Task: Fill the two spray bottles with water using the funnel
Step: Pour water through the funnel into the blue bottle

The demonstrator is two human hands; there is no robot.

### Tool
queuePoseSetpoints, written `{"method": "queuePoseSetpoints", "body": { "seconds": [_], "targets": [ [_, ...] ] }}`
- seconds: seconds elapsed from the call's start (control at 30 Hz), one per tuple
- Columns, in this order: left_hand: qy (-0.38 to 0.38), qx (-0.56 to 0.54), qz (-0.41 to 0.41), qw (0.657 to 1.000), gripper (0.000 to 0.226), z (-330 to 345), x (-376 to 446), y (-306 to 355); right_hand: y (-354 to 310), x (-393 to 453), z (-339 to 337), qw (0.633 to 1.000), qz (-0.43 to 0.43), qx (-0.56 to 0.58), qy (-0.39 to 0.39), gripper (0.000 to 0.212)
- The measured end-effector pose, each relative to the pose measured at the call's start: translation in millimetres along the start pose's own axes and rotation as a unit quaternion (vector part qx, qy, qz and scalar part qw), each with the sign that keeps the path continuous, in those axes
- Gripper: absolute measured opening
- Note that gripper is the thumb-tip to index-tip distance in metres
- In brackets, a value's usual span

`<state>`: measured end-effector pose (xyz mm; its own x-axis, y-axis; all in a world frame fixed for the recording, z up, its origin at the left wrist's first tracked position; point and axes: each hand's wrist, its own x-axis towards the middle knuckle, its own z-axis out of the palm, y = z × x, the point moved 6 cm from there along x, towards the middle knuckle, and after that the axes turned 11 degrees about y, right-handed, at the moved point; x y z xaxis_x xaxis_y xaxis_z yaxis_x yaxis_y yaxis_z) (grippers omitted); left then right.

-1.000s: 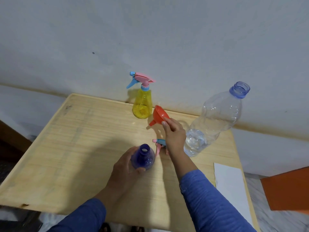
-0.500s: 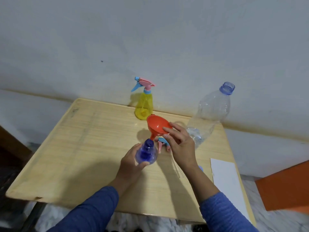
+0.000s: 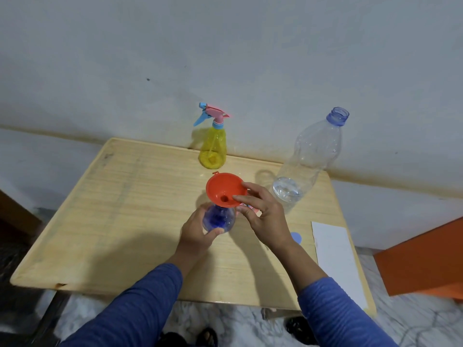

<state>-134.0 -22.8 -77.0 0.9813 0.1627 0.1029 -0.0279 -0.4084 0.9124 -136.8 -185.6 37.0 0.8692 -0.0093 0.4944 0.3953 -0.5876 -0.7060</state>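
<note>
A blue spray bottle (image 3: pixel 220 219) without its head stands mid-table, gripped around the body by my left hand (image 3: pixel 196 232). A red funnel (image 3: pixel 224 189) sits upright over the bottle's neck, its rim held by the fingers of my right hand (image 3: pixel 265 216). The bottle's pink and blue spray head (image 3: pixel 246 206) lies behind my right hand, mostly hidden. A yellow spray bottle (image 3: pixel 213 149) with its pink and blue head on stands at the back edge. At the back right stands an uncapped clear water bottle (image 3: pixel 307 161), with water low in it.
The wooden table (image 3: pixel 112 209) stands against a white wall. A white paper sheet (image 3: pixel 337 259) lies along its right edge and a small blue cap (image 3: pixel 297 237) lies beside my right wrist. An orange board (image 3: pixel 423 259) is on the floor at right.
My right hand has carried the funnel from behind the blue bottle to directly over its neck and turned it upright. My left hand has kept its hold on the bottle.
</note>
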Motion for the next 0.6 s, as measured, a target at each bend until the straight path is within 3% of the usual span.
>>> {"method": "queuePoseSetpoints", "body": {
  "seconds": [0.17,0.3,0.4,0.6],
  "targets": [
    [-0.003,0.006,0.008,1.0,0.06,1.7,0.6,-0.6,-5.6,-6.7,-13.6,0.999,-0.002,-0.01,0.044,0.032],
    [-0.006,0.007,0.007,1.0,0.061,2.7,1.3,-3.1,-6.3,-7.1,-53.2,0.968,-0.003,-0.064,0.244,0.038],
    [-0.006,0.007,0.009,1.0,0.059,3.4,1.7,-2.8,4.0,-2.0,-82.0,0.932,0.045,-0.086,0.35,0.059],
    [-0.002,0.017,0.009,1.0,0.055,3.6,1.5,-3.6,26.4,30.8,-104.6,0.933,0.109,-0.058,0.337,0.091]
  ]
}}
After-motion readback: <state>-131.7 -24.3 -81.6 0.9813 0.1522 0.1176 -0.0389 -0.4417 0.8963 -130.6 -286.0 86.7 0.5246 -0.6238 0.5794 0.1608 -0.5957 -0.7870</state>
